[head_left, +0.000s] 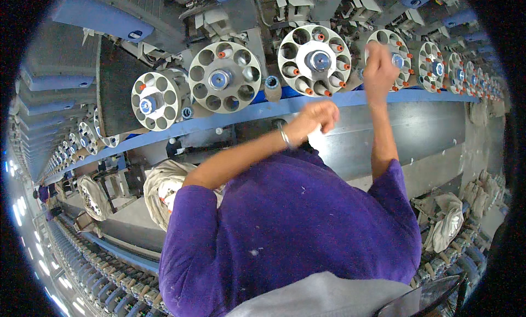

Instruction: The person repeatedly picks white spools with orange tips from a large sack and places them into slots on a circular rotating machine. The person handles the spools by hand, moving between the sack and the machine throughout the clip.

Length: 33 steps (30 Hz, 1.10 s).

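Observation:
My left hand [316, 120], with a metal bangle at the wrist, is closed in front of my chest. A white yarn bobbin [316, 137] shows partly beneath its fingers; the rest is hidden. My right hand [380, 75] is raised and slightly blurred, its fingers pinched together. It overlaps the left side of a round bobbin magazine [404, 78], and whatever it pinches is too small to make out. Left of it stands another white round magazine [302, 42], several of its holes filled with white bobbins that have orange tips.
Two more magazines [246, 96] [157, 77] stand at left, mostly with unfilled holes. A blue rail [219, 120] runs below the row. Grey machine housings [175, 21] rise behind. A cloth-lined container [156, 199] is by my left elbow; cloth bundles [446, 224] lie at right.

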Tool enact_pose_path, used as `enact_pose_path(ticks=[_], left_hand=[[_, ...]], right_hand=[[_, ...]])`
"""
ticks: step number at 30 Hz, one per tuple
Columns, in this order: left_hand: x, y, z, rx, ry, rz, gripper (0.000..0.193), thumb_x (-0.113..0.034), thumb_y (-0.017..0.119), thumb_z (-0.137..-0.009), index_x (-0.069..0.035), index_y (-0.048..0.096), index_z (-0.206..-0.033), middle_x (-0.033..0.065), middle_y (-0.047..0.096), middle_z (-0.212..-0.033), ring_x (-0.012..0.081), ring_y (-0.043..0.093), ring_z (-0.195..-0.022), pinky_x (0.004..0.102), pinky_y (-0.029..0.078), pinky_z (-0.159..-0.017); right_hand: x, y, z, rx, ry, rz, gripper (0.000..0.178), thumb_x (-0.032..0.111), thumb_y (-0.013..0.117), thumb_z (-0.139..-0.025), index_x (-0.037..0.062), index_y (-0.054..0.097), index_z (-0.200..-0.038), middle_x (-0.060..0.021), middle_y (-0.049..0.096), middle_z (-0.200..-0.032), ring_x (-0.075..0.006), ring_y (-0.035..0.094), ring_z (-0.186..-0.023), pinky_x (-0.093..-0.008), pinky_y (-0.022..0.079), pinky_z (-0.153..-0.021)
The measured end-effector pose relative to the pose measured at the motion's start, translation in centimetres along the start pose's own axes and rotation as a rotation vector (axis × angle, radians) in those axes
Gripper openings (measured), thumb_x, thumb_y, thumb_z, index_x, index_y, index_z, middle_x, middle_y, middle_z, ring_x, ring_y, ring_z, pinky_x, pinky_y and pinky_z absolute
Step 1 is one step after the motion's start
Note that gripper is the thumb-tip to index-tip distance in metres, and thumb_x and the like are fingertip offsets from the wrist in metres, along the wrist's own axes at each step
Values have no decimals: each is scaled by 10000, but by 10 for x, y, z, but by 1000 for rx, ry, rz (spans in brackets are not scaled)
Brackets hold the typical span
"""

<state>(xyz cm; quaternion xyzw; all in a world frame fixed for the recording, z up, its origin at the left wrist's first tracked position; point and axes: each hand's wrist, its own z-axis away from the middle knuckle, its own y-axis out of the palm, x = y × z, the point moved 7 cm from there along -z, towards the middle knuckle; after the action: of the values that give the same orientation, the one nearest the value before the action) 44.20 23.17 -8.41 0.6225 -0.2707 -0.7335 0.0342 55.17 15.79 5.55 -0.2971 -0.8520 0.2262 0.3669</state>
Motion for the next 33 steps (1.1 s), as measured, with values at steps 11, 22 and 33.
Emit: enact_pose_path(ticks=[11,22,33], left_hand=[[-131,-76,49,-767,546,-1428,335,-5,613,-789,-65,566,-1115,152,590,-1177,297,600,-1026,387,491,-833],[106,-116,105,-314,-373,-1050,282,-108,472,-818,-19,604,-1051,220,656,-906,393,632,-848,490,501,-750],[15,-119,197,-989,225,-1413,18,-100,542,-705,-103,560,-704,68,572,-743,279,575,-771,410,472,-629]], right_hand=[[-83,134,32,498,89,-431,125,145,674,-789,41,649,-723,-49,595,-1006,-168,546,-940,-311,412,-860],[-28,114,54,362,-340,41,399,-7,661,-721,69,578,-1104,-135,490,-1278,-337,524,-1037,-410,412,-835],[31,181,55,1005,228,-1146,133,122,543,-877,70,590,-990,-45,609,-870,-138,513,-676,-278,460,-624]])
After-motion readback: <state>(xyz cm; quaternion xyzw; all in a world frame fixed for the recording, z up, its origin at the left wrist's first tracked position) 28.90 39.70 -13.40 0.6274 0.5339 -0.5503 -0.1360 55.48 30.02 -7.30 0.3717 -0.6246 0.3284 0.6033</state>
